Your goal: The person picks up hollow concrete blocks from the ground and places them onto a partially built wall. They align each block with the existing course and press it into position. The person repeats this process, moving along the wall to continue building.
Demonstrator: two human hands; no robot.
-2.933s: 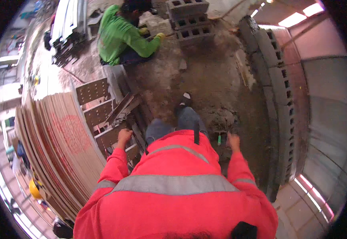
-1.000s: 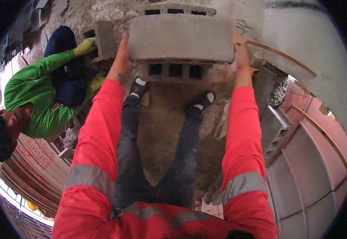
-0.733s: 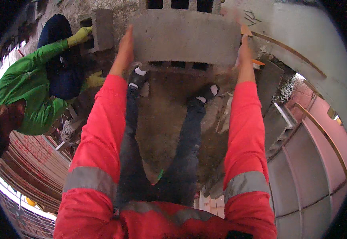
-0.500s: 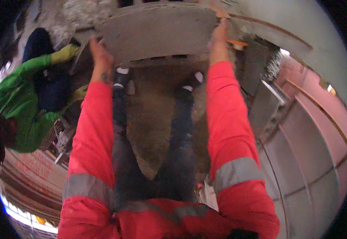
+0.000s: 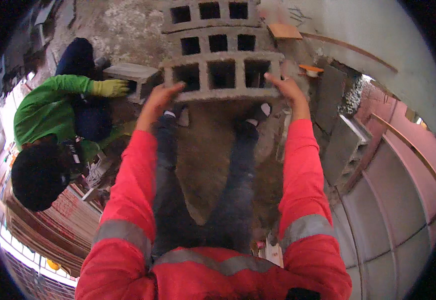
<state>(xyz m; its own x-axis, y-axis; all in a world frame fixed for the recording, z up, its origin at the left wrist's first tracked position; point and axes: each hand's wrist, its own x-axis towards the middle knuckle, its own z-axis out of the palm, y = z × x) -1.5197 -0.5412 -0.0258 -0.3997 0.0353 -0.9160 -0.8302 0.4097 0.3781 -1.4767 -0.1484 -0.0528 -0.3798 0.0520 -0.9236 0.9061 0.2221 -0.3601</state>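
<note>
A grey hollow concrete block [image 5: 203, 76] is between my two hands, its three square holes facing me. My left hand [image 5: 159, 101] is closed on its left end, thumb over the near face. At the other end, my right hand [image 5: 291, 89] grips the block the same way, thumb on the edge by the right-hand hole. Just beyond it are two more hollow blocks, a middle block [image 5: 199, 45] and a farther block [image 5: 199, 12], in line with the held one. My feet and dark trousers [image 5: 230, 170] show below the block.
On the left a crouching co-worker in a green top [image 5: 50, 107] has a yellow-gloved hand [image 5: 110, 88] at another concrete block [image 5: 133, 72]. To the right stand a pale wall [image 5: 368, 30], a leaning block [image 5: 345, 150] and grey panels [image 5: 393, 175]. Stacked boards [image 5: 53, 225] lie lower left.
The block in my hands has tipped from its flat side to its holed face and come lower. Both hands moved with it. The co-worker's gloved hand has shifted right, along with the block beside it.
</note>
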